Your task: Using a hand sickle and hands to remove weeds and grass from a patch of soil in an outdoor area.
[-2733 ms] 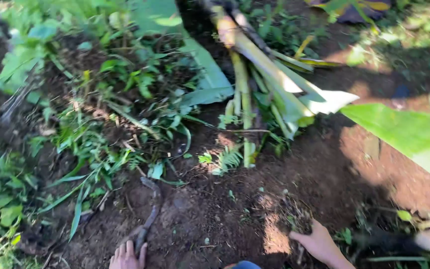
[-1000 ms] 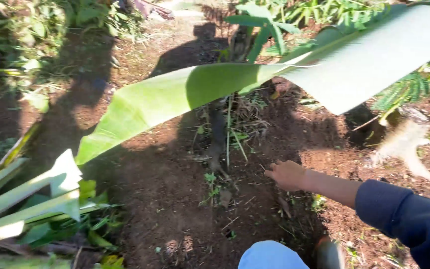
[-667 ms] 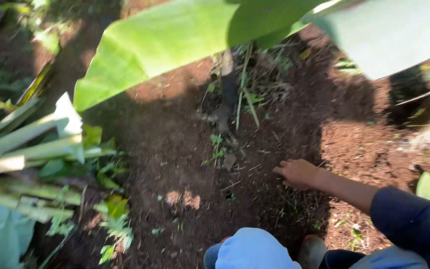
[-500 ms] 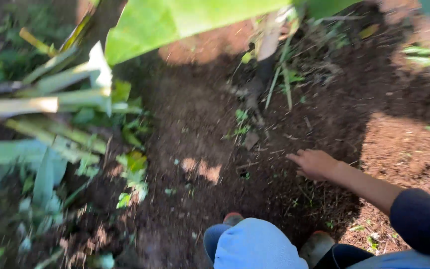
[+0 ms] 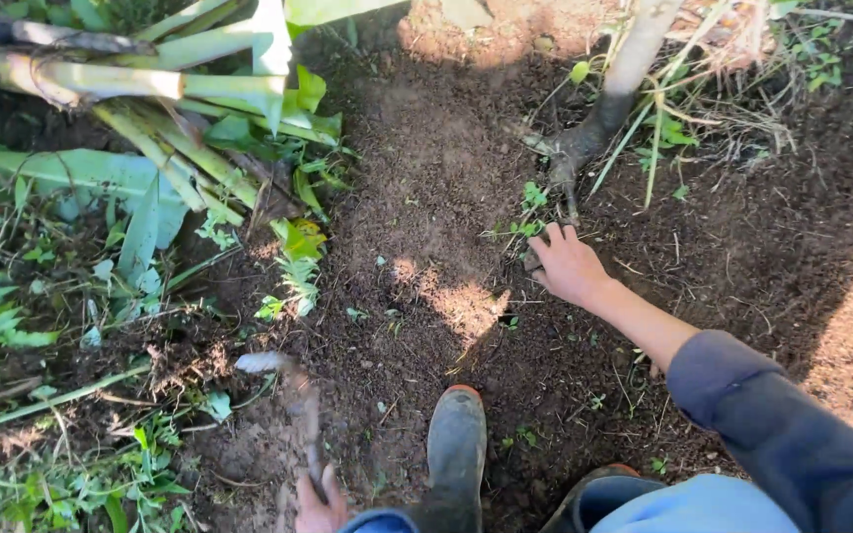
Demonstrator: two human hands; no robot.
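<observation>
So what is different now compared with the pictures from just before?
The left hand has come back into view, gripping a blurred curved metal tool over the dark soil. A dark rubber boot with an orange toe now shows. The right hand stays flat on the soil by the small green weeds.

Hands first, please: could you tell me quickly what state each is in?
Left hand: closed on a blurred hand tool.
Right hand: open, flat on soil, holding nothing.

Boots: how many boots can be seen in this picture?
2. One dark boot stands on the soil at bottom centre, beside the left hand. The other boot, right of it, is mostly hidden by the blue knee.
</observation>
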